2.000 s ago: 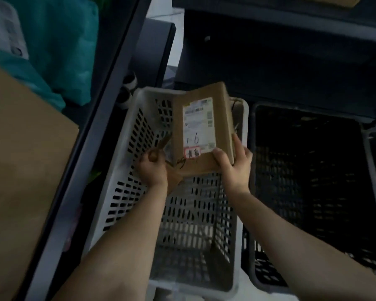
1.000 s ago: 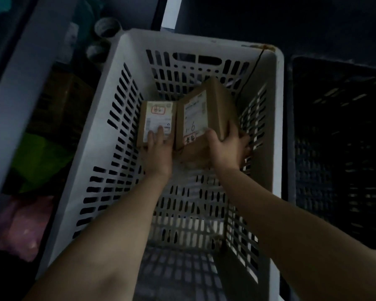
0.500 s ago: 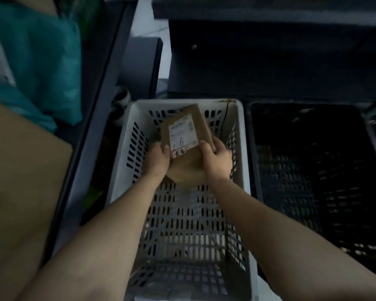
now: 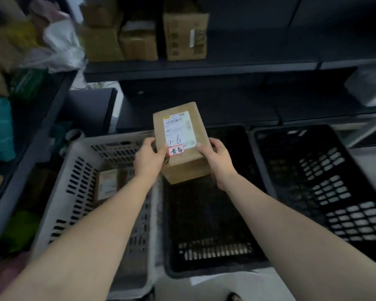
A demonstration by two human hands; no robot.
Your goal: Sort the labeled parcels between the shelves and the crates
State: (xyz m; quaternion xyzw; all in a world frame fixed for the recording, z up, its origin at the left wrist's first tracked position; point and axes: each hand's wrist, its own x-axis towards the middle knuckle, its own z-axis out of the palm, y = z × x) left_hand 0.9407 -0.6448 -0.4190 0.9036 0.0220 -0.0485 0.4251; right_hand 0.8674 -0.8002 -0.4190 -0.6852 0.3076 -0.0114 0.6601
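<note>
A brown cardboard parcel [image 4: 182, 157] with a white label marked "1-6" is held up above the crates, over the gap between the white crate [image 4: 59, 192] and the middle black crate [image 4: 204, 268]. My left hand [image 4: 149, 158] grips its left side and my right hand [image 4: 217, 157] grips its right side. A smaller labeled parcel [image 4: 108, 184] lies inside the white crate.
A second black crate [image 4: 334, 192] stands at the right. A dark shelf [image 4: 204, 66] behind the crates carries several cardboard boxes [image 4: 185, 35]. The left shelf unit [image 4: 30, 148] holds bags and teal and green packages.
Both hands have lifted the "1-6" parcel out of the white crate and carried it up and to the right. The smaller parcel stays in the white crate.
</note>
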